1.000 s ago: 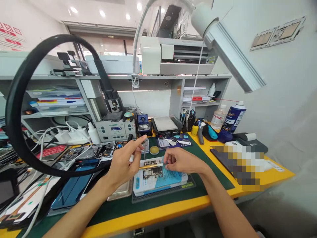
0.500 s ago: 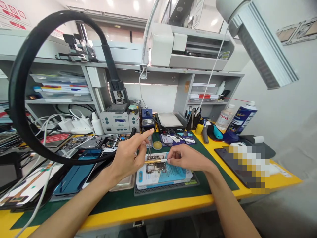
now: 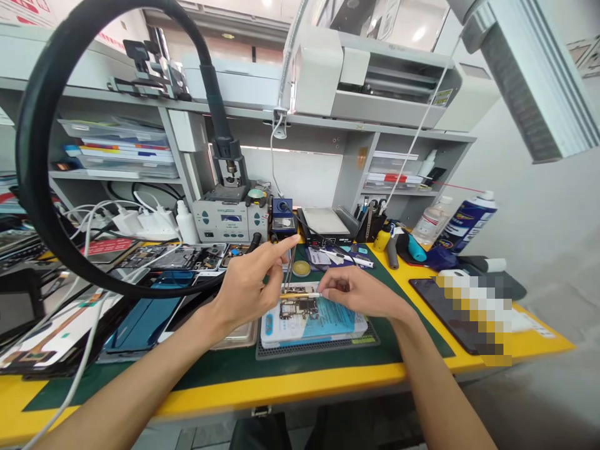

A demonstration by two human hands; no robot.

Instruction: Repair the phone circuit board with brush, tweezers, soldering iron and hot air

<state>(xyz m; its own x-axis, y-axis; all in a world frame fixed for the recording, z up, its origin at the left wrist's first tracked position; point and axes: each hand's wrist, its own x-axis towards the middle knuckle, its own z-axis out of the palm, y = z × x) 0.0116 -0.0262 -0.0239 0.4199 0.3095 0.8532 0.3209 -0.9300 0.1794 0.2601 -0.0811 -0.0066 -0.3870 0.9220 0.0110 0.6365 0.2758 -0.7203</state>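
A phone circuit board [image 3: 300,307] lies on a white and blue box [image 3: 337,319]. Across it, just above, runs a slim gold-coloured pen-like tool [image 3: 300,295], its pale end pinched in the fingertips of my right hand [image 3: 354,290]. To the left, my left hand [image 3: 250,278] has its index finger stretched forward and the other fingers curled in. Thin metal tweezers [image 3: 290,270] slant down from those fingers toward the board's upper edge; the exact grip is partly hidden. The gold tool's other end reaches close to my left thumb.
Behind the box sit a small round tin [image 3: 300,269] and a hot-air station [image 3: 229,220]. Phone parts [image 3: 145,319] cover the left side. A black phone [image 3: 443,312] and a spray can [image 3: 464,222] are at right. A thick black hose [image 3: 35,156] arcs over the left.
The view has shifted slightly, so the bench items appear higher and a little to the right. Both hands keep nearly the same pose over the board, with the gold tool still between them.
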